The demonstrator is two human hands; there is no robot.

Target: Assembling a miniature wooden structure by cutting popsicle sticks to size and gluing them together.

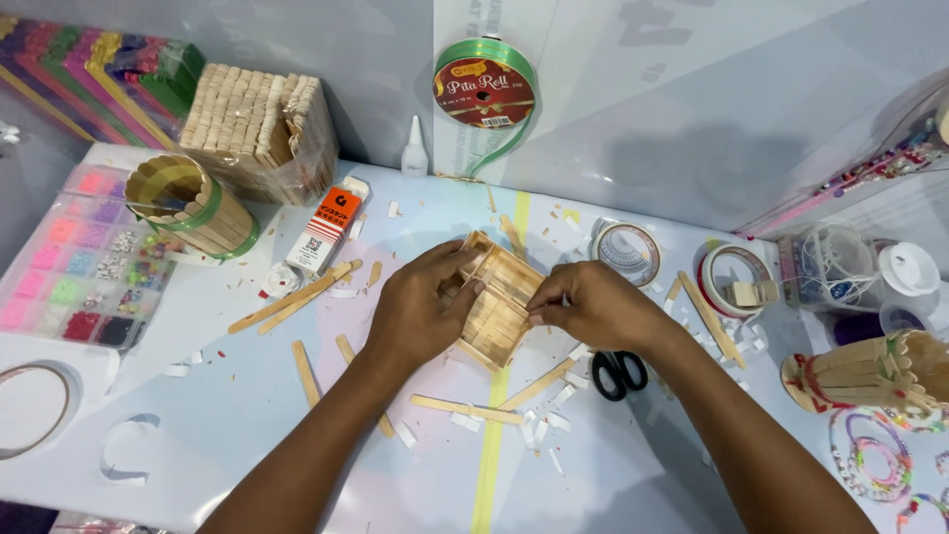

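Both hands, left hand (420, 311) and right hand (591, 307), are clamped on a small square box of pale wooden craft sticks (494, 307) mid-worktop (247, 415), its walls seemingly half-built, loose wooden sticks (297, 300) lying unused alongside.

pale table (247, 435), grey wall (692, 109)

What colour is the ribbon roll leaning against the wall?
Green ribbon roll with a red centre label, seen in the head view.
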